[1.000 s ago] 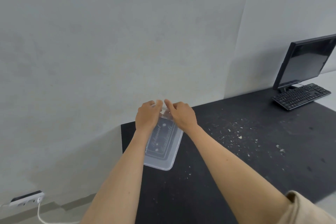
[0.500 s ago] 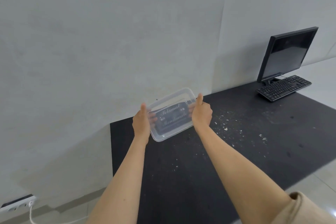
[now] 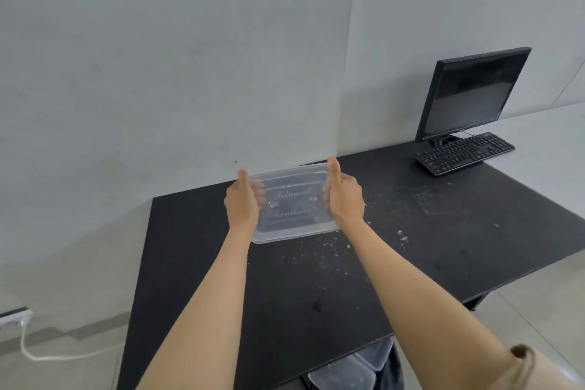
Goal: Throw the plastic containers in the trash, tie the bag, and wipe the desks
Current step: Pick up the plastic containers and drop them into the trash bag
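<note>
Left hand (image 3: pixel 242 204) & right hand (image 3: pixel 345 198) grip opposite ends of clear container (image 3: pixel 292 204), thumbs up, fingers curled behind; crumbs (image 3: pixel 402 236) on desk (image 3: pixel 316 294) right of hands.

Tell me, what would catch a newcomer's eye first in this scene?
First, a clear plastic container with script lettering, held up above the black desk between the left hand and right hand, thumbs up. Pale crumbs speckle the desk to the right. A dark monitor and keyboard stand at its far right corner.
</note>
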